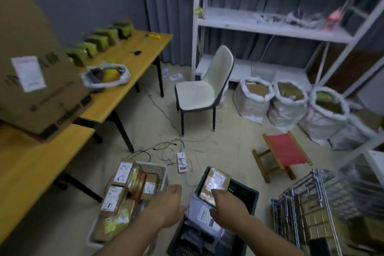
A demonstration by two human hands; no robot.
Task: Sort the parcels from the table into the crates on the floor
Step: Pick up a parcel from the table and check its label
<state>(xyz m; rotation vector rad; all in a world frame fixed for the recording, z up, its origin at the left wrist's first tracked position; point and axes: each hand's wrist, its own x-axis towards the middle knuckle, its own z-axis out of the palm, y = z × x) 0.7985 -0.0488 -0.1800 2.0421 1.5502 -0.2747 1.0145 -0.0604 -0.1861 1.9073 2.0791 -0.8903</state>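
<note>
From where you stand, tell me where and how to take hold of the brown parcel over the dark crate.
Grip the brown parcel by its near short end, coming from above and the near side, as the right hand does. It is flat and tilted, with its far end over the dark crate, so the near edge looks easiest to pinch.

No legible txt: labels on big carton (37, 81) & parcels (133, 189) too blurred.

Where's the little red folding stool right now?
In the head view, the red stool stands on the floor at right, between the white chair behind it and the wire basket in front.
</note>
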